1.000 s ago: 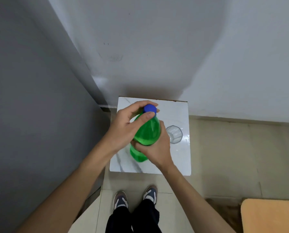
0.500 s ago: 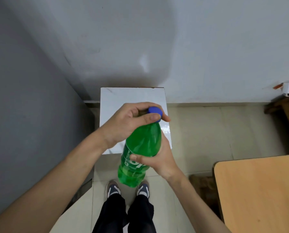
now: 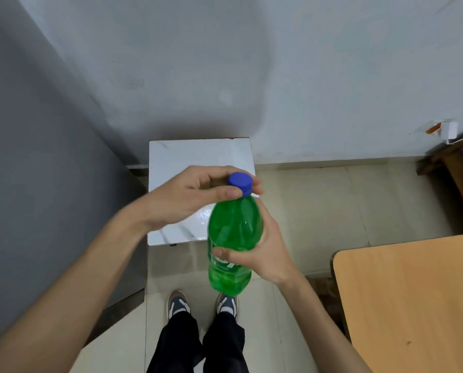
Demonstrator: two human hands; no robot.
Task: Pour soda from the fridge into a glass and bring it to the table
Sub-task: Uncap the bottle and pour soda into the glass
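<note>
A green soda bottle (image 3: 234, 227) with a blue cap (image 3: 240, 183) is held upright in front of me, above the floor. My right hand (image 3: 265, 251) wraps around the bottle's middle from the right. My left hand (image 3: 195, 195) comes in from the left, its thumb and fingers pinched around the blue cap. The glass is hidden behind my hands and the bottle. A small white marble-topped stand (image 3: 198, 157) sits against the wall behind the bottle.
A light wooden table (image 3: 413, 305) fills the lower right. A grey panel (image 3: 36, 184) rises on the left. Dark wooden furniture (image 3: 461, 168) and a white wall fitting (image 3: 449, 130) sit at the far right. My shoes (image 3: 203, 305) stand on the tiled floor.
The bottle has come off the white stand and towards me, now held over the floor. The glass seen earlier on the stand is covered. The wooden table has come into view.
</note>
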